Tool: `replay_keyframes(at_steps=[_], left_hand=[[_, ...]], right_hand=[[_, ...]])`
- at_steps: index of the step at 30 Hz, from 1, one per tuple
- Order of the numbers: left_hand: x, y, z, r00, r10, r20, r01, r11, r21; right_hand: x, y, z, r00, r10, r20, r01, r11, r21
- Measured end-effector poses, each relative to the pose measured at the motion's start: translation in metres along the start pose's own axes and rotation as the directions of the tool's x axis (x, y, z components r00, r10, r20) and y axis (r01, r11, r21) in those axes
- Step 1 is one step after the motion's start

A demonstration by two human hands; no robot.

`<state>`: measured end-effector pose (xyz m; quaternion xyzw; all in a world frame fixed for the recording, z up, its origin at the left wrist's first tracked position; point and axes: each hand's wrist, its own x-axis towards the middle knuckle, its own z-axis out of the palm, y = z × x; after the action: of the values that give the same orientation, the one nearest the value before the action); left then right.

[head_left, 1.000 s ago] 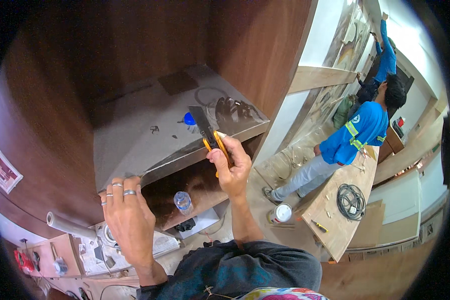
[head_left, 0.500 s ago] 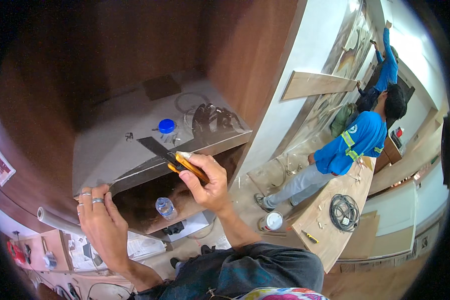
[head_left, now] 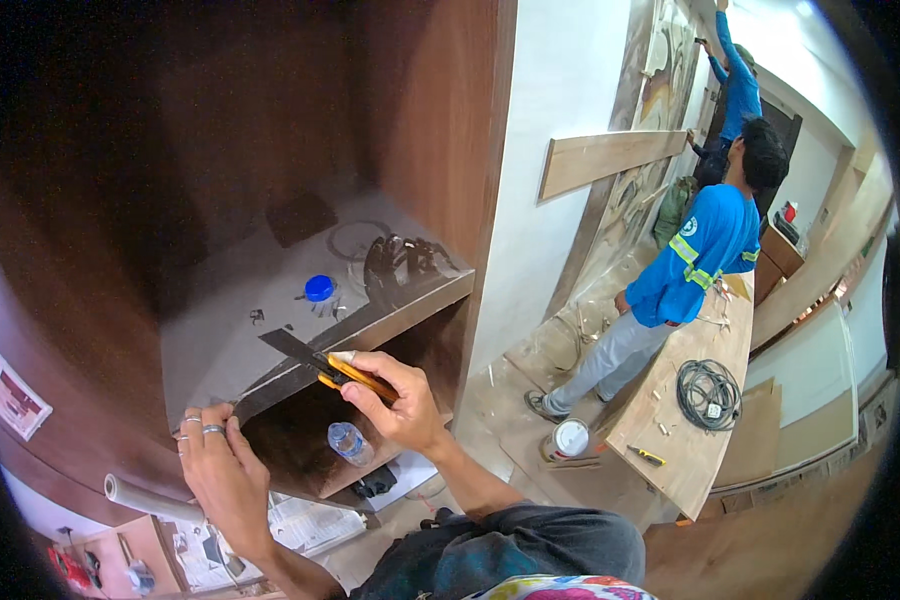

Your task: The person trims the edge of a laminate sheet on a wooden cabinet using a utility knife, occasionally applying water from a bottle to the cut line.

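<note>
My right hand [head_left: 395,400] is closed around a yellow-and-black utility knife [head_left: 358,378] above the shelf's front edge. Past its tip juts a dark flat strip [head_left: 288,346]; whether I hold it together with the knife I cannot tell. At the left front corner of the grey shelf [head_left: 210,350], my left hand [head_left: 225,475], with rings on its fingers, presses thumb and fingertips together at the edge. What they pinch is hidden. Behind the knife, a blue cap [head_left: 319,288] and a small dark scrap [head_left: 257,316] lie on the shelf.
Below the shelf stands a clear plastic bottle [head_left: 350,443]. A coiled black cable [head_left: 708,395] and a yellow-black tool [head_left: 647,455] lie on a wooden board table at right, beside a white-lidded bucket [head_left: 570,438]. A person in blue [head_left: 715,245] stands beyond; another reaches up behind.
The view has shifted, so the shelf and both hands appear lower and closer together. My right hand still holds the knife, and my left hand stays at the shelf corner.
</note>
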<state>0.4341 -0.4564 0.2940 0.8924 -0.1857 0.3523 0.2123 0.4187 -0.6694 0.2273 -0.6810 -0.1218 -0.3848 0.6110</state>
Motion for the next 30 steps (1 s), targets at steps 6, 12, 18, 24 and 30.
replay_keyframes(at_steps=[6, 12, 18, 24, 30], left_hand=[[0.001, -0.005, -0.002, 0.998, 0.053, 0.038, -0.051, 0.997, -0.061], [0.003, -0.011, -0.005, 0.993, 0.121, 0.007, -0.120, 0.991, -0.065], [0.004, -0.015, -0.006, 0.984, 0.176, 0.004, -0.175, 0.981, -0.083], [0.004, -0.020, -0.010, 0.983, 0.180, 0.028, -0.178, 0.982, -0.068], [0.005, -0.022, -0.008, 0.984, 0.173, 0.050, -0.168, 0.981, -0.093]], right_hand=[[-0.015, 0.000, 0.018, 0.997, 0.077, 0.015, -0.078, 0.992, 0.097], [-0.040, 0.006, 0.034, 0.982, 0.187, 0.029, -0.189, 0.950, 0.247], [-0.058, 0.007, 0.049, 0.977, 0.199, -0.077, -0.142, 0.876, 0.462], [-0.068, 0.001, 0.056, 0.981, 0.177, -0.084, -0.110, 0.850, 0.515], [-0.071, 0.001, 0.064, 0.972, 0.224, -0.066, -0.156, 0.833, 0.531]])
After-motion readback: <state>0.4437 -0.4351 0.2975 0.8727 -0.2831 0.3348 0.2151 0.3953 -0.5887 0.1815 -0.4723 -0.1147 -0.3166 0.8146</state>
